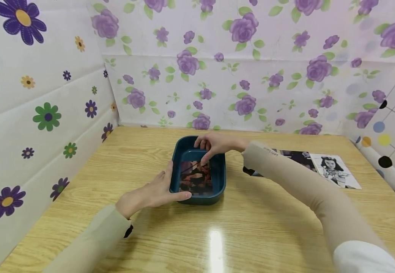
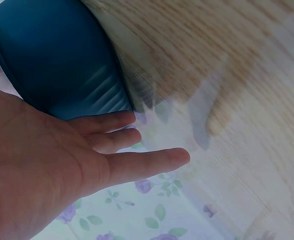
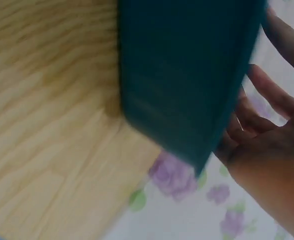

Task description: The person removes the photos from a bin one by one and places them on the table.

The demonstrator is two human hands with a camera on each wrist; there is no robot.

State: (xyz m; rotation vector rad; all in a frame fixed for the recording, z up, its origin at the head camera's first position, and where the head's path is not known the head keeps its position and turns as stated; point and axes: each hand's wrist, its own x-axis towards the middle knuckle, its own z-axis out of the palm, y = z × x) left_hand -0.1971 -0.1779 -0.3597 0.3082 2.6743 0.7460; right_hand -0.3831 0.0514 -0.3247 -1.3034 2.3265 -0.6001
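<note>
A dark teal, deep rectangular box [image 1: 220, 181] stands on the table, with a dark, reddish picture card [image 1: 197, 178] lying inside it. My left hand [image 1: 156, 191] rests along the box's left side, its thumb stretched over the near rim. In the left wrist view, the straight fingers of the left hand [image 2: 57, 160] lie beside the box wall [image 2: 62, 55]. From the far right, my right hand [image 1: 216, 145] reaches over the rim, fingers bent loosely and thumb pointing down near the card's upper corner. The right wrist view has the right hand [image 3: 272, 130] partly hidden behind the box [image 3: 182, 80].
Further right on the wooden table [image 1: 258, 227] lie more picture cards, one dark [image 1: 298, 159] and one a black-and-white drawing [image 1: 334, 168]; the right forearm partly covers them. Flower-patterned cloth [image 1: 217, 83] rises along the table's back and left edges, with a dotted cloth at the right.
</note>
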